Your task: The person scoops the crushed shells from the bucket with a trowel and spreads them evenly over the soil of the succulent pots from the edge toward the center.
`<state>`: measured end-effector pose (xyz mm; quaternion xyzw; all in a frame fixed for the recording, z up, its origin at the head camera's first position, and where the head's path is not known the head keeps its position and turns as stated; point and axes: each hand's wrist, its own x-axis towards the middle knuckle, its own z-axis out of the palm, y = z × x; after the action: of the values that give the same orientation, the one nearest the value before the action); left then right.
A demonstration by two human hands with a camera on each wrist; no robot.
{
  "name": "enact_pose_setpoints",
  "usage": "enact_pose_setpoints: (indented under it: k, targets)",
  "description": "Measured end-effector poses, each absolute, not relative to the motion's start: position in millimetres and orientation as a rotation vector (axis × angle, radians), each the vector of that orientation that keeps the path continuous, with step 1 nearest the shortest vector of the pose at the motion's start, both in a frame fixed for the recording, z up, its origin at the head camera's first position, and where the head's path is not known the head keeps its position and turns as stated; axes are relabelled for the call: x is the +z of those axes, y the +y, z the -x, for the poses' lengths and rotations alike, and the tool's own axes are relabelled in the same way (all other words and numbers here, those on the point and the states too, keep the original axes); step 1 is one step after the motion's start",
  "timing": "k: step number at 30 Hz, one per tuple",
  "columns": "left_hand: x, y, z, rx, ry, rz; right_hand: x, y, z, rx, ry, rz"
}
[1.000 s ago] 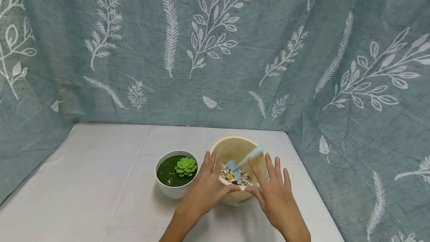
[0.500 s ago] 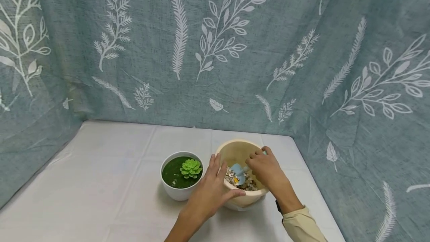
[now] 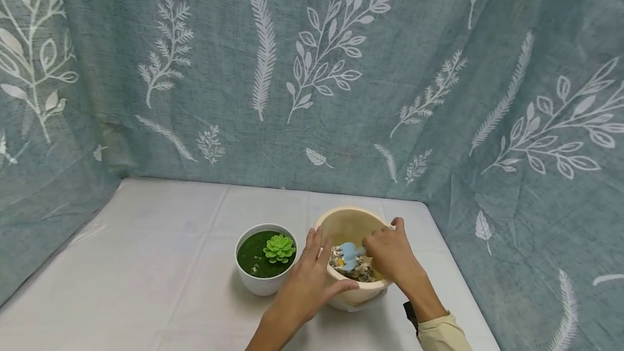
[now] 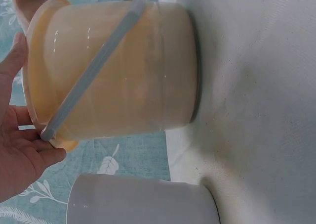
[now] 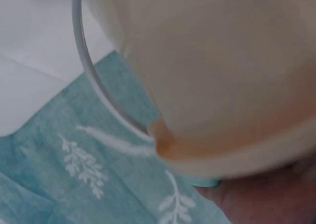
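Observation:
A cream plastic bucket (image 3: 347, 301) stands on the white-covered table, with a layer of mixed shells or pebbles (image 3: 363, 273) inside. My left hand (image 3: 308, 275) holds its rim on the left, thumb along the near edge. In the left wrist view, fingers of that hand curl at the rim by the pivot of the grey bail handle (image 4: 94, 68). My right hand (image 3: 394, 253) reaches in over the right rim and grips a small light-blue hand shovel (image 3: 349, 257), its blade down at the shells. The shovel's grip is mostly hidden in my fist; a teal end (image 5: 205, 182) peeks out in the right wrist view.
Close to the bucket's left stands a white pot (image 3: 265, 285) with green moss-like filling and a bright green succulent (image 3: 279, 248). A grey-green leaf-patterned curtain (image 3: 234, 75) hangs behind the table (image 3: 146, 264) and along its sides.
My right hand, earlier spread at the bucket's near-right rim, has moved to the shovel handle and gripped it. The shovel has lowered from leaning on the rim. My left hand stays at the rim.

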<state>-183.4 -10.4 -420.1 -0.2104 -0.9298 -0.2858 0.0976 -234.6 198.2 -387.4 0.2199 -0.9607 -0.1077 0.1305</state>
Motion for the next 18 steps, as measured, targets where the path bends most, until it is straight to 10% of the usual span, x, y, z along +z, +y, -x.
enact_pose_setpoints:
  k: [18]
  targets:
    - [-428.8,-11.0,184.5,-1.037,-2.701,0.603,-342.0,222.2,191.3,-0.263,-2.700,-0.459]
